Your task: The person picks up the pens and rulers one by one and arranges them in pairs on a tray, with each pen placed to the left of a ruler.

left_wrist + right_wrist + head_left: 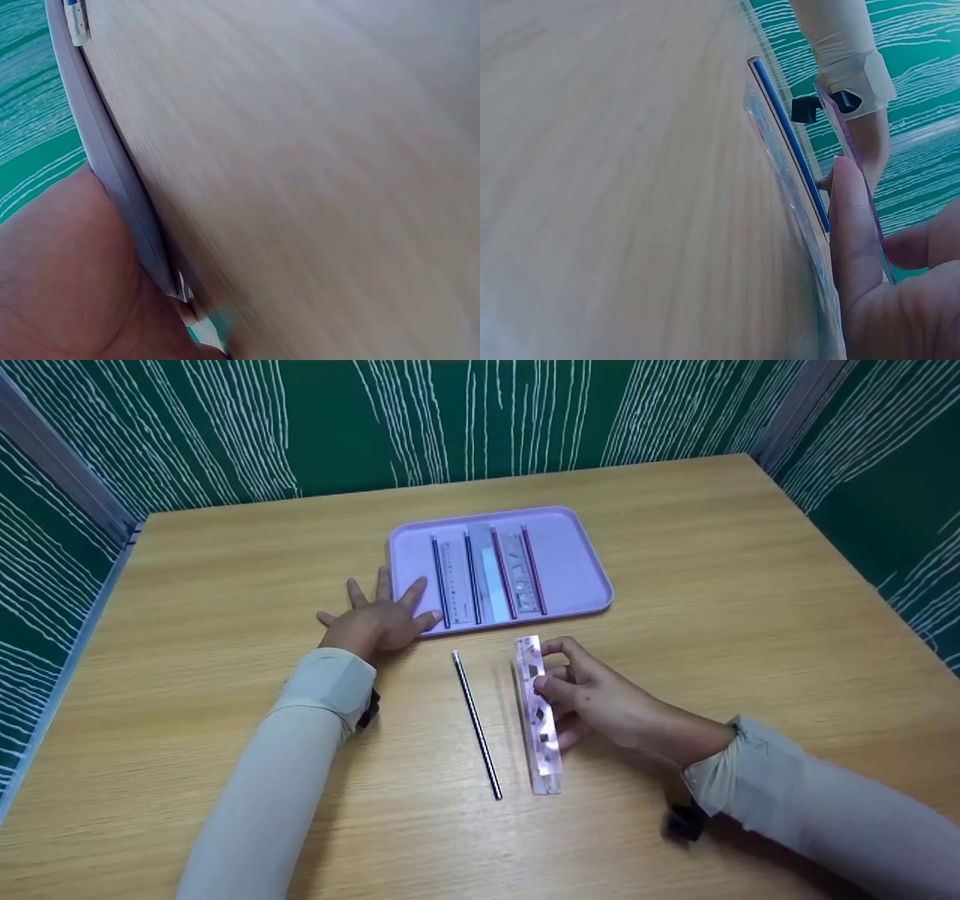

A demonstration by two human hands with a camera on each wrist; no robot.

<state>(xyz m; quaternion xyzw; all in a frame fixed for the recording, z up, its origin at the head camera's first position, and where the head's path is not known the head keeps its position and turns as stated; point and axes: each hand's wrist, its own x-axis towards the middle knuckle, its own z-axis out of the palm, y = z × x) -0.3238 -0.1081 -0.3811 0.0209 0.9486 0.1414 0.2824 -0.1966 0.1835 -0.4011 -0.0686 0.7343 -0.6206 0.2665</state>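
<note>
My right hand pinches a pink see-through stencil ruler with cut-out shapes, held tilted on edge above the table. In the right wrist view the thumb and fingers lie on either side of the ruler's thin pink edge. Below it, a clear strip is seen beside a pencil. That dark striped pencil lies on the table, left of the ruler. My left hand, fingers spread, rests at the near left corner of a purple tray.
Inside the tray lie two dark pencils, two red pencils, a clear ruler, a stencil ruler and a light blue strip. Green walls with white streaks border the wooden table.
</note>
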